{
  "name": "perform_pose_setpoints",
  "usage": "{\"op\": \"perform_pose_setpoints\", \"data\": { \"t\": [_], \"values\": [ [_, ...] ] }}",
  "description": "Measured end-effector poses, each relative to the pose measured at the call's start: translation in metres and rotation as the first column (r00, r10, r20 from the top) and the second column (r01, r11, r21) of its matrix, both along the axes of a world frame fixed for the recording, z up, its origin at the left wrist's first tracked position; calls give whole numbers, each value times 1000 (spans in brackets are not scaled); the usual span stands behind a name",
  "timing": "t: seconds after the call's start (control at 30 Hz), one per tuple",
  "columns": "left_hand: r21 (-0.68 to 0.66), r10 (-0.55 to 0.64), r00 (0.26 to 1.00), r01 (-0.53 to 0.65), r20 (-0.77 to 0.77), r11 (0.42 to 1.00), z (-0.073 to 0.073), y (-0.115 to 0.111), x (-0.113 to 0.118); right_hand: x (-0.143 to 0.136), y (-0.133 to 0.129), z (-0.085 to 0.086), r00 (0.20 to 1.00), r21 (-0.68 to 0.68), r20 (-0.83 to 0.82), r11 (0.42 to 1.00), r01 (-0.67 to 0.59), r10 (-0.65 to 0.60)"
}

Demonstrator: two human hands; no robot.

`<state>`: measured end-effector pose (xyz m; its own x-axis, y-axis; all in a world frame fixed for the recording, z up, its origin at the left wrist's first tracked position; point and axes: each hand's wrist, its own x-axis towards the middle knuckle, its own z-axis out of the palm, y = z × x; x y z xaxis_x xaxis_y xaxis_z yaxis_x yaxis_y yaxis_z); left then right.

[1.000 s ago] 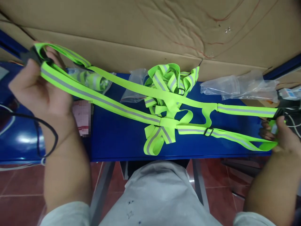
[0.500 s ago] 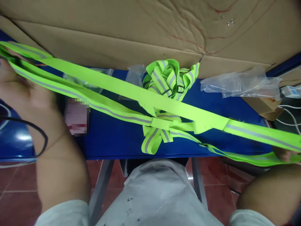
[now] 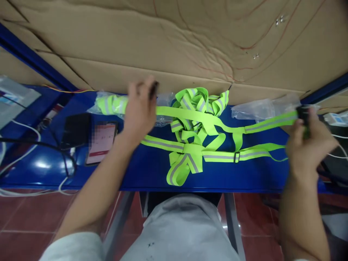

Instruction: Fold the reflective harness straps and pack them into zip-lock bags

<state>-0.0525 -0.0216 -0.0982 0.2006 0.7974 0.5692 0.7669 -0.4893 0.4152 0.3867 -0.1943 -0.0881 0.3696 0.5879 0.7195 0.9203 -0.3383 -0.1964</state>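
Observation:
A neon-yellow reflective strap harness [image 3: 195,115] with grey stripes spans the space between my two hands, hanging loosely over the blue table. My left hand [image 3: 140,114] is closed around one end of it, and a small black buckle part [image 3: 153,90] sticks out by the fingertips. At the other end, my right hand [image 3: 308,141] grips the strap by a black buckle [image 3: 303,113]. A black slider [image 3: 236,157] sits on the lower band. Behind and partly under the harness lies a tangled pile of similar straps [image 3: 202,99], one loop reaching toward the table's front edge.
Left on the blue table [image 3: 152,177] lie a phone [image 3: 102,143], a black flat object [image 3: 76,128] and cables. A bagged strap roll [image 3: 111,104] rests behind my left hand. Clear plastic bags [image 3: 261,108] lie back right. Brown cardboard [image 3: 122,43] stands behind.
Both hands have come inward from the far sides. The harness, pulled taut before, now sags. Black buckle parts now show at both hands.

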Motion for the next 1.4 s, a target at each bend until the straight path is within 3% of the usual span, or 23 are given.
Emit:
{"op": "perform_pose_setpoints", "data": {
  "t": [0.03,0.1,0.2,0.27,0.43,0.67,1.1,1.4],
  "values": [
    [-20,-67,992,65,-109,998,3,-12,17,-23,11,1,985,-13,23,985,-173,174],
    [-51,-160,955,152,-251,987,5,-35,45,-66,32,-3,920,-6,47,921,-390,390],
    [-43,-239,934,236,-264,971,-4,-59,70,-117,52,-20,764,-25,55,766,-642,642],
    [-44,-269,935,266,-232,963,-15,-67,74,-137,56,-33,699,-7,54,700,-714,713],
    [-155,-338,936,322,-95,934,-38,-79,76,-152,45,-51,690,5,26,690,-724,723],
    [-304,-358,933,353,42,885,-43,-86,82,-150,41,-51,703,-19,50,704,-710,710],
    [-319,-444,875,485,195,815,-43,-80,79,-139,47,-55,715,-3,88,718,-696,693],
    [-137,-418,893,441,166,887,-41,-70,74,-132,50,-57,718,13,81,720,-694,691]
  ]
}}
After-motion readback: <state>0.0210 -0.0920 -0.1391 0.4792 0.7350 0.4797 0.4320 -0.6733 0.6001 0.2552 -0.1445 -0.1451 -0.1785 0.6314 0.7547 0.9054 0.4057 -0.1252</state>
